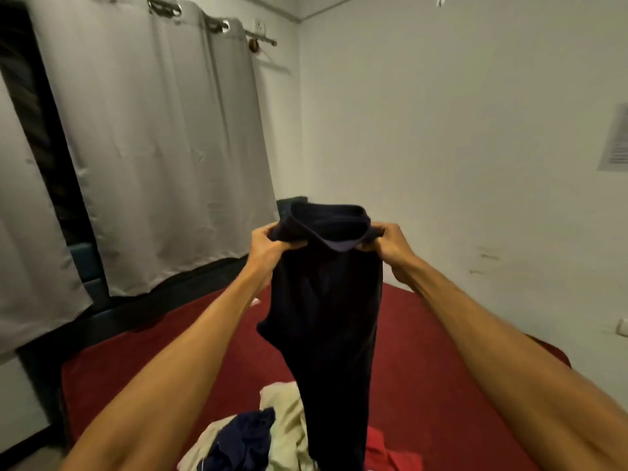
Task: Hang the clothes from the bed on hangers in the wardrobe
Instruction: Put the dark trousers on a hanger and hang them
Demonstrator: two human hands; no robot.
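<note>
Both hands were raised in front of the person, holding a dark garment (326, 317) up by its open top edge. The left hand (268, 243) gripped the left side of that opening, its fingers curled into the bunched cloth. The right hand (385, 243) pinched the right side, with the thumb below the edge and the fingers folded over it. Between the two hands the opening stood spread, and a paler lining showed inside its rim. The rest of the garment hung straight down in a narrow column, and its lower end ran out of the bottom of the picture in front of the clothes pile. Whether it was a shirt or a pair of trousers could not be told.

Below the arms lay the bed (441, 351), covered in a dark red sheet. At its near end sat a loose pile: a cream garment (283, 423), a crumpled navy garment (244, 436) lying on top of the cream one, and a red garment (387, 453) just to the right of the hanging cloth.

Grey curtains (163, 147) on metal eyelets hung from a rod (261, 39) along the left wall, beyond the bed. On the pale wall (441, 113) to the right a sheet of paper (615, 141) was stuck near the frame's edge, its print too blurred to read, and a white socket (622, 326) sat lower down
</note>
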